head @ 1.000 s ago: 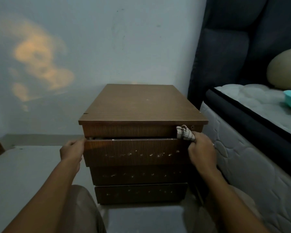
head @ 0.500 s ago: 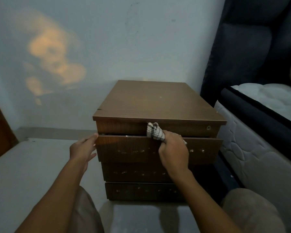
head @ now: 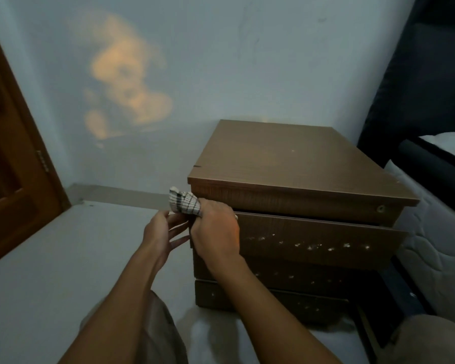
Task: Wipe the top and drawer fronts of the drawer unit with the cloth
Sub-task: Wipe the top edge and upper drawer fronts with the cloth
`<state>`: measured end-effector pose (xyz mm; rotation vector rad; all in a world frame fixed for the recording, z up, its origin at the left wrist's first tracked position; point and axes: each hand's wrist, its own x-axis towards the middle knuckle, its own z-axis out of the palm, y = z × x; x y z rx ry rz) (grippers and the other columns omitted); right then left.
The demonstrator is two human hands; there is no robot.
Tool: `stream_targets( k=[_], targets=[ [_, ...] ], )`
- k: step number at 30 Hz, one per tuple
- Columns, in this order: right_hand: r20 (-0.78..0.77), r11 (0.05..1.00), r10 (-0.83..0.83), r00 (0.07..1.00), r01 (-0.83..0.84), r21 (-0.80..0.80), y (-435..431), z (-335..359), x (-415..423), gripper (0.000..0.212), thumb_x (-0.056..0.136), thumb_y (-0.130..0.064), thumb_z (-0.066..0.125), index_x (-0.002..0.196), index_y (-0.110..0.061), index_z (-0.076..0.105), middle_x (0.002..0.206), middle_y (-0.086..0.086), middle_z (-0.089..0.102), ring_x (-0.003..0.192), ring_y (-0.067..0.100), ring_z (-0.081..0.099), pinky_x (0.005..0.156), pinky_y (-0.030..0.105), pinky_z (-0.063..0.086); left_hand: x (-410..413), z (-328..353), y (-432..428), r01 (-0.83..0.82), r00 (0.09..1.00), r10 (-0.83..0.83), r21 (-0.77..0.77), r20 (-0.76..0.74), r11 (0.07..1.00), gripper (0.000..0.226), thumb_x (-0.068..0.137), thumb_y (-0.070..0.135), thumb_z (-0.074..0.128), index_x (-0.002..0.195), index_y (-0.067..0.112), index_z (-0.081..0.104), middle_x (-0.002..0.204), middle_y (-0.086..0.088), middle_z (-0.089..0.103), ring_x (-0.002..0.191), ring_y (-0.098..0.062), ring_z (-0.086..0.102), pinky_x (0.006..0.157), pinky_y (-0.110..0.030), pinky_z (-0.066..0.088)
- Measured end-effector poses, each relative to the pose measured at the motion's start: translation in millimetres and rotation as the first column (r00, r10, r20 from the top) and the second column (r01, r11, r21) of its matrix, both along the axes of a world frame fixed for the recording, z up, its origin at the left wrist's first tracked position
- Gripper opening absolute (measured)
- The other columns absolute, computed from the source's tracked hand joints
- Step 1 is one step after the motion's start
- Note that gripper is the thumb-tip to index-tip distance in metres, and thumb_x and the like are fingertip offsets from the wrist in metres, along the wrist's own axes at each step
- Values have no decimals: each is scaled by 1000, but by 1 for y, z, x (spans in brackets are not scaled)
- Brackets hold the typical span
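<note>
A brown wooden drawer unit point(head: 286, 164) stands on the floor against the wall, its top bare. The upper drawer point(head: 315, 240) is pulled slightly out; two more drawer fronts sit below it. My right hand point(head: 216, 232) grips a white checked cloth point(head: 183, 203) bunched at the left end of the upper drawer's top edge. Just left of it, my left hand point(head: 160, 232) rests against the unit's left front corner with fingers spread, holding nothing I can see.
A bed with a white quilted mattress point(head: 436, 232) and dark headboard point(head: 415, 88) stands close on the unit's right. A brown wooden door point(head: 8, 158) is at the far left. Pale floor point(head: 63, 258) lies left of the unit. My knees are at the bottom.
My right hand has slid the cloth leftward along the upper drawer's top edge, from the right end to the left corner. The left hand stayed at that corner. The camera view has swung left.
</note>
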<state>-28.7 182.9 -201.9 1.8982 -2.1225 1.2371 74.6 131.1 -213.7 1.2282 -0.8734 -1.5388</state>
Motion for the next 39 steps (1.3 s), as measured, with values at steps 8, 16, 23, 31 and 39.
stream_targets(
  k=[8,16,23,31,39],
  targets=[
    [419,932,257,871,-339,132,-10,36,4,22,97,-15,43,104,-27,60,93,-6,62,83,11,56,74,34,49,4,0,0,11,1000,-11,39,-13,999,45,102,27,25,98,10,66,105,-10,70,105,-25,64,93,-51,51],
    [136,996,32,990,-43,73,15,34,-33,34,95,-16,49,128,-26,54,114,-6,61,102,10,54,88,32,48,5,-1,3,71,997,-71,-12,38,997,43,102,24,27,120,7,62,117,-9,69,110,-23,63,93,-47,50],
    [0,988,137,991,-137,75,-9,9,4,38,91,-10,51,126,-23,59,116,-2,65,106,14,54,90,33,48,6,1,2,58,998,-58,-46,3,997,41,101,31,31,120,18,65,116,-8,70,108,-27,64,85,-46,55],
    [566,896,385,729,-442,-42,-12,42,-21,24,98,-11,43,96,-19,66,90,9,68,78,20,61,71,40,51,3,0,3,68,998,-68,-18,7,998,40,99,25,32,108,9,68,116,-9,69,107,-22,63,86,-42,52],
    [656,914,375,655,-380,-143,40,33,-88,27,100,-9,45,106,-24,67,103,-2,71,96,12,66,81,24,52,-16,-3,6,-9,974,40,-135,224,991,31,87,30,69,111,12,66,104,-2,65,103,-19,62,86,-35,55]
  ],
)
